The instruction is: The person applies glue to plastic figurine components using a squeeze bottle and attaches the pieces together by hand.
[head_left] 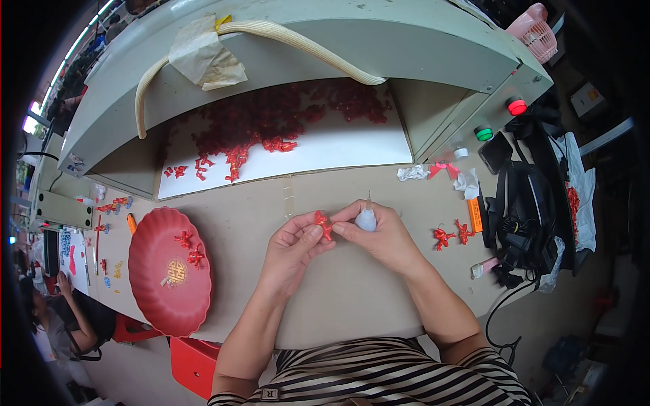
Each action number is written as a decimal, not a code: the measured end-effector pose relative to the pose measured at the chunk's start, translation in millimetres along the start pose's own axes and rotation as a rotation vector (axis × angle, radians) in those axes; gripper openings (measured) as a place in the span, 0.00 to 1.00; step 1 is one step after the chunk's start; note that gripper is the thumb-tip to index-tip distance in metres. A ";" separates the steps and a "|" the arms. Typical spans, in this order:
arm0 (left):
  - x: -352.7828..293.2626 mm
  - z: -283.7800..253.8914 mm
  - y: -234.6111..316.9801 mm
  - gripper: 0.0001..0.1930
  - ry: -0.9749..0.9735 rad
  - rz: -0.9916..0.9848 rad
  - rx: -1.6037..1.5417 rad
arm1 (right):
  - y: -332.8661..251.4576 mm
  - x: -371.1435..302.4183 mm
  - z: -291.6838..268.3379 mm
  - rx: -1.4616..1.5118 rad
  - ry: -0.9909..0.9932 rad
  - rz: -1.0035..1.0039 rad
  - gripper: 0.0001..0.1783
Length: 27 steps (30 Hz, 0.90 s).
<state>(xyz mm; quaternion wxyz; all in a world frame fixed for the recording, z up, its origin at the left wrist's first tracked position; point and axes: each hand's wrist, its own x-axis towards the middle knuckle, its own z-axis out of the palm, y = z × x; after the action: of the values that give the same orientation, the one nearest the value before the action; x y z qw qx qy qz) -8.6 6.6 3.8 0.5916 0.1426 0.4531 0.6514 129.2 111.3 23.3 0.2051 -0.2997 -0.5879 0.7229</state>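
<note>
Between the fingertips of my left hand [292, 247] is a small glossy red figurine [323, 224]. My right hand [387, 240] holds a small whitish squeeze bottle [365, 220] with a thin needle tip pointing away from me. The thumb of that hand reaches to the figurine's right side, and the bottle rests against the curled fingers. Left of my hands lies a red scalloped tray [152, 237] holding two red figurines [195, 256]. A pair of similar red figures [443, 237] lies on the table to the right.
Ahead, a grey-green cabinet [433, 40] shelters many red pieces [237, 159] on white board. To the right are a black bag [521, 210], a phone [495, 152], an orange box [474, 215] and crumpled tissue [412, 172]. At the far left a person [61, 318] sits alongside.
</note>
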 end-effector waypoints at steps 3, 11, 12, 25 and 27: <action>4.5 1.0 -0.2 0.13 -0.009 0.002 -0.002 | -0.2 2.7 -3.1 -0.016 0.008 0.003 0.06; 6.5 -14.9 -15.6 0.15 -0.103 0.059 -0.063 | 7.5 2.2 7.0 -0.049 0.070 -0.021 0.06; 8.6 -11.0 -18.2 0.15 -0.129 0.062 -0.060 | 3.1 -1.6 5.7 -0.091 0.095 -0.023 0.04; 6.0 -14.3 -13.9 0.15 -0.159 0.016 -0.055 | 0.3 -0.3 15.5 -0.002 0.093 -0.008 0.04; 5.9 -13.9 -14.7 0.15 -0.148 0.015 -0.049 | 0.8 -0.3 14.5 0.001 0.087 -0.007 0.04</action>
<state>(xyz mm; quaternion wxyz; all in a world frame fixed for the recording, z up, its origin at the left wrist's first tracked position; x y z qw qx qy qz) -10.7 4.5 -17.1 0.6218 0.1790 0.3910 0.6545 119.7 100.5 24.5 0.2329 -0.3286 -0.5792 0.7087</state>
